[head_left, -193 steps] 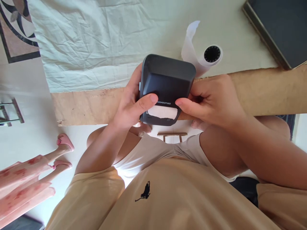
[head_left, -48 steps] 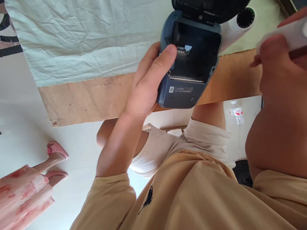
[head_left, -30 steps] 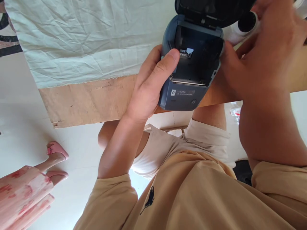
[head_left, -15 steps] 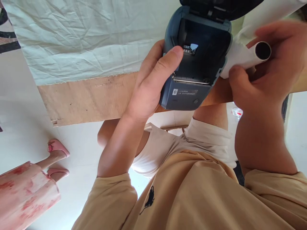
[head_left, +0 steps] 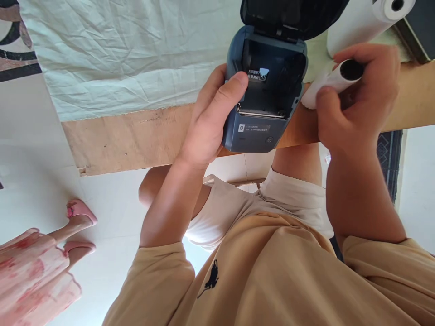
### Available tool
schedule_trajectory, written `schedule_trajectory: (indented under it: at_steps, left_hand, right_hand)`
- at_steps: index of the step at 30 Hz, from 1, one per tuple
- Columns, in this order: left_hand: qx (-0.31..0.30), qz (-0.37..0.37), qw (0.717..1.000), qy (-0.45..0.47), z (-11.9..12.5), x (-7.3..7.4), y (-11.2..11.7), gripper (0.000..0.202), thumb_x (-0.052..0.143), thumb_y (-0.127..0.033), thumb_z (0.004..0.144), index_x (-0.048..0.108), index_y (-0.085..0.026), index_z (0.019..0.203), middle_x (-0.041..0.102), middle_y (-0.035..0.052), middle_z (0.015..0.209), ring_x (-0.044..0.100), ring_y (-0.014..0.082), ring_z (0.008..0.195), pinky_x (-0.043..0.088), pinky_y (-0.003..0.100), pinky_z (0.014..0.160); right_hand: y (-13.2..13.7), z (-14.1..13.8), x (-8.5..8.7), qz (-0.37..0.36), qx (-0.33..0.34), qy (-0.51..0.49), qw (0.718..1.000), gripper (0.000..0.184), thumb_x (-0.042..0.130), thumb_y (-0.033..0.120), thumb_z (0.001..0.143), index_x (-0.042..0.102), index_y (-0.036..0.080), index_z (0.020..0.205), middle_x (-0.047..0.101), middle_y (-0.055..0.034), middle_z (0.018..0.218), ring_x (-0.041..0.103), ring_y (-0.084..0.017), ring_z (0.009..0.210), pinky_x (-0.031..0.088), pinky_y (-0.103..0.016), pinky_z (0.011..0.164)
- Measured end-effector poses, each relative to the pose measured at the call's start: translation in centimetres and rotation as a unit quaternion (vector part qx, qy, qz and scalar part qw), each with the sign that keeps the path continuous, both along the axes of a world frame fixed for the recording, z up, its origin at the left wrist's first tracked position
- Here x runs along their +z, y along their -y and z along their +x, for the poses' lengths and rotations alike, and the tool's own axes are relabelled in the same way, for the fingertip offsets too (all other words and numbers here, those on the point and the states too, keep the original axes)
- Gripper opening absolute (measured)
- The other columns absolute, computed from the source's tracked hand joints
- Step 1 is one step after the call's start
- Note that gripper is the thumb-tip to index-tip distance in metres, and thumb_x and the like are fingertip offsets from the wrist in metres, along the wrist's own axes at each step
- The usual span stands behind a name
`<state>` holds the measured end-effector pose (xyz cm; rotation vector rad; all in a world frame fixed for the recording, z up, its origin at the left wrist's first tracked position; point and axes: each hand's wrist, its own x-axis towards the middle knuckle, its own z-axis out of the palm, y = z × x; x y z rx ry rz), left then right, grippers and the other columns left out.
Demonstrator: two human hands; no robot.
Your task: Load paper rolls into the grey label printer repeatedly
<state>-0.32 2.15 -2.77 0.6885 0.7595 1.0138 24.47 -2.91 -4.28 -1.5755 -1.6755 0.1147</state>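
A dark blue label printer (head_left: 251, 136) is held up over the table edge, its black lid (head_left: 288, 18) swung up and away from me. My left hand (head_left: 210, 117) is closed around its left side, thumb over the rim. Inside the open bay (head_left: 272, 93) there is a printed sticker and no roll. To the right of the printer, my right hand (head_left: 363, 99) is closed on a small white paper roll (head_left: 331, 81) with a dark hollow end facing up. The roll's lower end comes close to the printer's right side; I cannot tell whether they touch.
A larger white roll (head_left: 367, 22) stands at the back right beside a dark box (head_left: 419, 31). A pale green cloth (head_left: 129, 54) covers the wooden table (head_left: 136, 140). At the left, a person in pink slippers (head_left: 81, 212) stands on the floor.
The printer has shifted slightly left with my left hand. My right hand and the small roll have moved left too. More of the larger roll and the dark box now shows.
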Motion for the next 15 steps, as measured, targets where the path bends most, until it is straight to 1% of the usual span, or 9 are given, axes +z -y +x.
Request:
schedule_trajectory:
  at_steps: [2, 4, 7, 8, 9, 11, 12, 14, 15]
  left_hand:
    - [-0.002, 0.005, 1.000, -0.006, -0.1, 0.2, 0.0, 0.059, 0.091, -0.083, 0.074, 0.079, -0.026, 0.080, 0.063, 0.0069, 0.084, 0.056, 0.0196, 0.079, 0.050, 0.031, 0.066]
    - [0.001, 0.007, 1.000, -0.012, -0.1, 0.4, 0.1, 0.058, 0.095, -0.080, 0.072, 0.078, -0.025, 0.079, 0.064, 0.0067, 0.084, 0.057, 0.0192, 0.080, 0.051, 0.030, 0.066]
    - [0.007, -0.001, 1.000, -0.013, 0.0, 0.9, 0.3, 0.059, 0.097, -0.077, 0.073, 0.075, -0.023, 0.079, 0.065, 0.0061, 0.084, 0.059, 0.0183, 0.079, 0.052, 0.029, 0.064]
    - [0.005, -0.005, 1.000, -0.013, 0.0, 1.1, 0.4, 0.059, 0.097, -0.077, 0.073, 0.073, -0.023, 0.079, 0.064, 0.0056, 0.083, 0.059, 0.0178, 0.077, 0.053, 0.029, 0.063]
    - [0.001, -0.009, 1.000, -0.012, 0.0, 1.4, 0.5, 0.060, 0.097, -0.076, 0.073, 0.071, -0.022, 0.079, 0.062, 0.0050, 0.082, 0.059, 0.0173, 0.076, 0.052, 0.029, 0.062]
    - [-0.010, -0.012, 1.000, -0.010, -0.1, 1.9, 0.7, 0.061, 0.099, -0.072, 0.072, 0.067, -0.022, 0.079, 0.059, 0.0038, 0.079, 0.058, 0.0162, 0.072, 0.052, 0.029, 0.060]
    - [-0.016, -0.011, 1.000, -0.010, -0.2, 2.1, 0.8, 0.059, 0.100, -0.069, 0.073, 0.066, -0.022, 0.079, 0.059, 0.0037, 0.079, 0.057, 0.0161, 0.072, 0.051, 0.028, 0.060]
    - [-0.023, -0.004, 1.000, -0.019, -0.5, 2.3, 0.9, 0.051, 0.099, -0.061, 0.078, 0.069, -0.022, 0.084, 0.062, 0.0045, 0.082, 0.059, 0.0172, 0.076, 0.052, 0.029, 0.065]
    - [-0.024, 0.002, 0.999, -0.027, -0.6, 2.2, 0.8, 0.047, 0.098, -0.059, 0.080, 0.071, -0.022, 0.086, 0.064, 0.0053, 0.085, 0.061, 0.0181, 0.080, 0.053, 0.029, 0.068]
  right_hand:
    - [-0.1, 0.5, -0.2, 0.029, 0.027, 0.064, 0.997, 0.040, 0.073, 0.027, 0.089, 0.075, 0.024, 0.128, 0.065, -0.0055, 0.115, 0.061, -0.014, 0.105, 0.052, -0.030, 0.089]
    - [-0.4, 1.0, -0.6, 0.044, 0.066, 0.069, 0.994, 0.049, 0.073, 0.025, 0.090, 0.071, 0.027, 0.139, 0.065, -0.0050, 0.122, 0.062, -0.015, 0.110, 0.052, -0.032, 0.094]
    - [-0.6, 1.0, -1.1, 0.071, 0.105, 0.003, 0.992, 0.068, 0.068, 0.017, 0.087, 0.059, 0.036, 0.151, 0.061, -0.0024, 0.130, 0.062, -0.009, 0.100, 0.042, -0.024, 0.074]
    - [-0.6, 0.9, -1.2, 0.072, 0.111, -0.013, 0.991, 0.068, 0.064, 0.016, 0.087, 0.057, 0.037, 0.152, 0.061, -0.0021, 0.127, 0.062, -0.008, 0.095, 0.038, -0.023, 0.069]
    - [-0.5, 0.8, -1.2, 0.069, 0.110, -0.020, 0.991, 0.065, 0.058, 0.016, 0.089, 0.058, 0.037, 0.151, 0.062, -0.0021, 0.123, 0.063, -0.008, 0.092, 0.038, -0.023, 0.068]
    - [-0.3, 0.5, -1.0, 0.046, 0.098, -0.016, 0.994, 0.057, 0.052, 0.017, 0.091, 0.063, 0.031, 0.146, 0.067, -0.0038, 0.118, 0.068, -0.012, 0.097, 0.049, -0.028, 0.078]
    - [-0.2, 0.4, -0.9, 0.032, 0.094, -0.009, 0.995, 0.052, 0.054, 0.020, 0.092, 0.066, 0.028, 0.143, 0.070, -0.0048, 0.119, 0.069, -0.015, 0.102, 0.054, -0.033, 0.085]
    - [0.1, 0.1, -0.4, 0.023, 0.079, 0.017, 0.996, 0.047, 0.066, 0.030, 0.091, 0.071, 0.026, 0.138, 0.071, -0.0059, 0.123, 0.068, -0.018, 0.109, 0.058, -0.041, 0.097]
    - [0.2, 0.0, -0.2, 0.020, 0.068, 0.033, 0.997, 0.047, 0.072, 0.033, 0.089, 0.073, 0.026, 0.136, 0.070, -0.0062, 0.123, 0.067, -0.019, 0.110, 0.059, -0.042, 0.099]
